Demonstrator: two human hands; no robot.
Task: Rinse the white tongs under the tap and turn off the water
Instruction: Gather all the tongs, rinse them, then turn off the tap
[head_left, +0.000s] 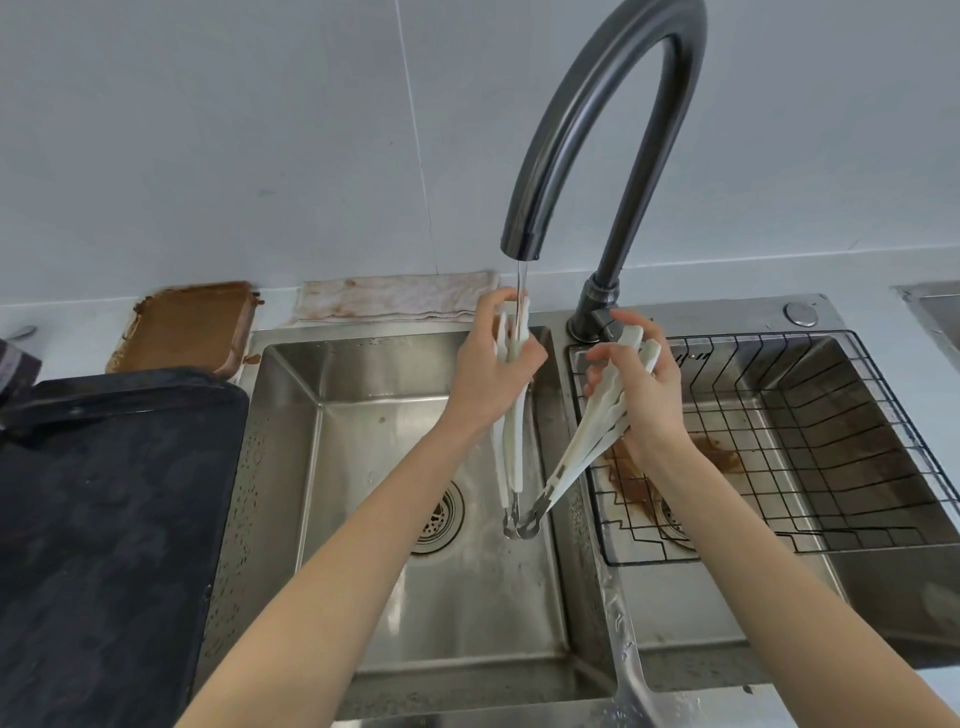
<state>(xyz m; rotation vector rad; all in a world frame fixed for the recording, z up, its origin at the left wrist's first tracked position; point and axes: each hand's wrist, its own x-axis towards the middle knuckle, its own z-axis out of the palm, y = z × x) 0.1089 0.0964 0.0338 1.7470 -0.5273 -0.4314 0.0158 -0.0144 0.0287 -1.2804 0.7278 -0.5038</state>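
White tongs (514, 441) with a metal hinge hang spread in a V over the left sink basin (363, 415), hinge end down near the drain. My left hand (493, 374) grips the left arms upright under the dark curved tap (587, 114). A thin stream of water (520, 283) runs from the spout onto the tips. My right hand (644, 395) grips the right arms, tilted toward the right basin. There seem to be two pairs held together. The tap's base (597, 312) stands just behind my right hand.
A black wire rack (779, 441) sits in the right basin with brown stains under it. A large black tray (114, 519) covers the counter at left. Behind are a brown-stained tray (192, 325) and a stained cloth (395, 299). A round button (800, 313) sits on the sink rim.
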